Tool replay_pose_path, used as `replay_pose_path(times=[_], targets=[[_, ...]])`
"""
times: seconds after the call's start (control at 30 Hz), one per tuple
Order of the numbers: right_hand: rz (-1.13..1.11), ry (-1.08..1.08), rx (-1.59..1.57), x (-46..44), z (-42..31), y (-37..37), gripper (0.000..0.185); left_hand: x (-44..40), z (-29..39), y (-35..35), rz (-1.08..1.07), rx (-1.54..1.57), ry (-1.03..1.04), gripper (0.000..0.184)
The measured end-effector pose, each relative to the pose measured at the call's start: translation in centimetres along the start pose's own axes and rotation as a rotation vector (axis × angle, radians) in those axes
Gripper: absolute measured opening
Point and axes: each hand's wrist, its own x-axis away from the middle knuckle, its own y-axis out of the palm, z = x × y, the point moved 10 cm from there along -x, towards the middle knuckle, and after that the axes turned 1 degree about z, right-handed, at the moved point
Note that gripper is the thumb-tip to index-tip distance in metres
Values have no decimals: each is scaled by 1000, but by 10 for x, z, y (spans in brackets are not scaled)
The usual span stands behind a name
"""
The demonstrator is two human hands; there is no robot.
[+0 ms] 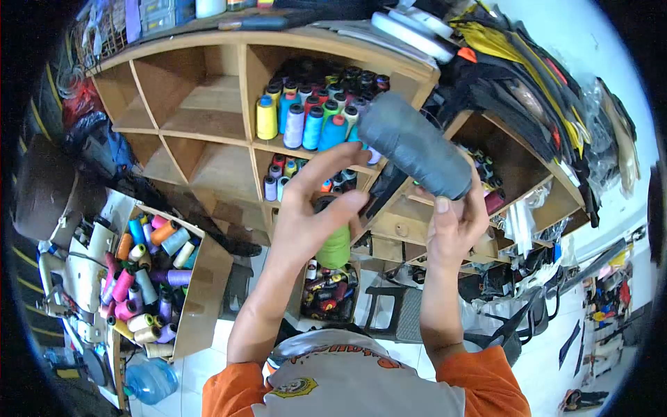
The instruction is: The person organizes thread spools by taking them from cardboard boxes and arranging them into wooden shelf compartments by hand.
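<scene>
My right hand (455,222) grips the lower end of a large dark grey thread cone (417,149), thumb in front and fingers behind. The cone is tilted, its other end pointing up and left toward the shelf. My left hand (313,201) is beside it, thumb and forefinger spread apart near the grey cone's upper end. Below that thumb a bright green thread cone (335,249) appears held by the lower fingers, which are partly hidden. Behind both hands, several colored thread spools (314,125) stand upright in a shelf compartment.
A wooden cubby shelf (246,90) spans the front. A cardboard box (201,299) of mixed spools sits at left beside a sewing machine (87,274). A smaller box (330,295) of spools and a dark stool (399,313) are low down. Dark fabrics (514,90) hang at right.
</scene>
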Motion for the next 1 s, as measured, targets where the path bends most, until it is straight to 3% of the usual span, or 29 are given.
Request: replay_pose_path(times=[0.13, 0.23, 0.37, 0.5, 0.6, 0.73, 0.9, 1.0], targets=[[-29, -231, 323, -4, -23, -20, 61, -10, -6, 32, -101, -178, -41, 28], [24, -172, 344, -5, -23, -33, 61, -8, 3, 43, -96, -277, 32, 15], [103, -214, 345, -11, -33, -47, 59, 1, 2, 43, -142, -294, 26, 17], [126, -132, 86, -19, -28, -54, 59, 10, 3, 40, -221, -289, 112, 16], [94, -174, 155, -20, -27, -51, 59, 11, -2, 35, -209, -250, 103, 14], [89, -179, 311, -32, -21, -53, 56, 13, 34, 27, -136, -444, 258, 14], [66, -83, 100, -33, -13, -42, 53, 7, 36, 17, -149, -505, 162, 15], [-25, 204, -506, -26, 16, -23, 51, 0, -7, 8, -120, -350, -77, 18]])
